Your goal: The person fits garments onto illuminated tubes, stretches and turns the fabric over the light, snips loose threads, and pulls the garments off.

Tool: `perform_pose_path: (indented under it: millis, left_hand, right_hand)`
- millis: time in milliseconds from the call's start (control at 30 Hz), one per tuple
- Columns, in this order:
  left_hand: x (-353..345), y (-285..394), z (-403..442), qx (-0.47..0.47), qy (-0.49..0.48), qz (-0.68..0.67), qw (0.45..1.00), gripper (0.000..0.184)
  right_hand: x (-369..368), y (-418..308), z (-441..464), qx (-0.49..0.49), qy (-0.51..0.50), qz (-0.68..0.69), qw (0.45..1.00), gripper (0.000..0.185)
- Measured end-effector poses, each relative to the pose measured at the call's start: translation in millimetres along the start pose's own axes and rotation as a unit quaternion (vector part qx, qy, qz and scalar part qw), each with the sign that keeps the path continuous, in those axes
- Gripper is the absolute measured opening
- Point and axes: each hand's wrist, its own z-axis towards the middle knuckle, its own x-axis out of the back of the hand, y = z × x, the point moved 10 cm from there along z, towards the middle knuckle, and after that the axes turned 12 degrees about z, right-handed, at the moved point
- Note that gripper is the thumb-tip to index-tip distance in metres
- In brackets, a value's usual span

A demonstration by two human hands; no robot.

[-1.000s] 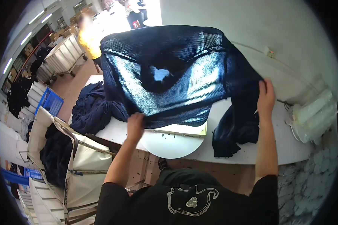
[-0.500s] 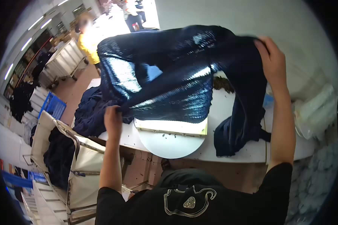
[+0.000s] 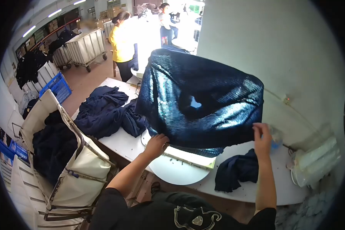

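Observation:
A dark navy knit garment (image 3: pixel 218 88), probably a sweater, is spread in the air above the table, and light shines through its thin weave. My left hand (image 3: pixel 158 145) grips its lower left edge with curled fingers. At the lower right edge my right hand (image 3: pixel 262 137) pinches the fabric. Beneath it, a lit light box (image 3: pixel 191 158) is partly covered by the garment, with a round white board (image 3: pixel 180 174) in front. Dark knit cloth (image 3: pixel 237 171) lies below my right hand; I cannot tell whether it joins the held garment.
A navy garment pile (image 3: pixel 103 111) lies on the white table (image 3: pixel 120 147), left side. A cream cloth cart (image 3: pixel 88 168) with dark garments stands close on my left. Clear plastic bags (image 3: pixel 317 153) are at right. A person in yellow (image 3: pixel 121 44) and a seated person (image 3: pixel 166 25) are farther back.
The garment has been turned and spread wider, and its long hanging sleeve no longer shows. My right hand has come down and left; my left hand has moved right. The view has shifted too.

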Motion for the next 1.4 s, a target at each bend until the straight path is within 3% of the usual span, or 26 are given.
perform_pose_path:
  millis: [33,67,100,167,200,267,333,400,467,500,600,667,733,867,967,1067,1200,1267,1333,1400]
  left_hand:
    - [6.1,-10.2,3.1,-0.001,0.008,-0.048,0.999,0.010]
    - [17.9,-15.3,9.3,-0.005,0.014,-0.096,0.995,0.010]
    - [44.4,-27.0,11.9,0.021,0.089,-0.145,0.985,0.006]
    - [89.5,-57.8,16.6,0.076,0.216,-0.161,0.960,0.009]
    - [111.7,-74.0,19.5,0.126,0.269,-0.172,0.939,0.009]
    - [159.9,-85.7,31.2,0.110,0.390,-0.133,0.904,0.015]
    - [178.6,-99.2,52.4,0.103,0.430,-0.035,0.896,0.016]
    - [156.0,-131.5,69.0,0.145,0.344,-0.091,0.923,0.016]
    - [64.0,-176.8,83.2,0.218,0.111,-0.297,0.923,0.018]
    - [63.4,-179.4,83.3,0.184,0.161,-0.294,0.924,0.014]
    - [69.4,-205.3,71.4,0.205,0.189,-0.228,0.933,0.011]
    - [69.3,-226.6,58.2,0.253,0.175,-0.282,0.909,0.010]
    - [75.8,-235.0,51.1,0.251,0.174,-0.232,0.924,0.010]
    - [81.4,-236.4,47.1,0.202,0.187,-0.276,0.921,0.006]
    - [86.8,-246.1,46.6,0.224,0.193,-0.388,0.873,0.009]
    - [108.6,-247.4,49.8,0.237,0.206,-0.444,0.839,0.011]
    - [169.9,-235.0,61.7,0.237,0.264,-0.362,0.862,0.015]
    - [207.3,-226.5,78.2,0.200,0.290,-0.331,0.875,0.017]
    - [241.6,-222.1,97.1,0.152,0.326,-0.293,0.886,0.023]
    - [279.0,-205.7,107.7,0.138,0.350,-0.223,0.899,0.024]
  right_hand:
    - [-23.3,-19.1,6.8,0.019,-0.055,0.016,0.998,0.010]
    - [-46.1,-26.2,8.5,-0.048,-0.085,0.077,0.992,0.011]
    - [-65.9,-54.7,13.9,0.053,-0.092,0.077,0.991,0.011]
    - [-110.0,-76.3,18.9,0.044,-0.156,0.107,0.981,0.013]
    - [-127.8,-86.6,21.9,0.088,-0.163,0.103,0.977,0.013]
    - [-167.9,-82.5,25.3,-0.010,-0.224,0.105,0.969,0.014]
    - [-199.0,-68.8,28.9,-0.048,-0.247,0.071,0.965,0.022]
    - [-225.6,-44.7,29.4,-0.045,-0.244,-0.004,0.969,0.034]
    - [-243.1,-12.9,23.7,0.000,-0.214,-0.121,0.969,0.048]
    - [-251.3,6.5,19.0,-0.021,-0.235,-0.149,0.960,0.064]
    - [-252.4,42.6,4.9,-0.155,-0.273,-0.196,0.929,0.066]
    - [-247.2,55.5,-3.9,-0.160,-0.272,-0.199,0.928,0.065]
    - [-245.1,59.4,-9.9,-0.177,-0.286,-0.203,0.919,0.064]
    - [-235.9,38.6,-16.3,-0.167,-0.311,-0.175,0.919,0.057]
    - [-224.3,16.6,-17.5,-0.198,-0.349,-0.099,0.911,0.054]
    - [-195.8,-23.1,-11.0,-0.388,-0.364,-0.102,0.841,0.053]
    - [-125.1,-43.6,54.5,-0.243,-0.164,-0.087,0.952,0.049]
    - [-97.5,-92.2,103.8,-0.003,-0.071,-0.121,0.990,0.058]
    - [-85.9,-93.1,138.0,-0.058,-0.042,-0.068,0.995,0.067]
    - [-95.6,-93.3,162.3,-0.089,-0.086,-0.166,0.978,0.073]
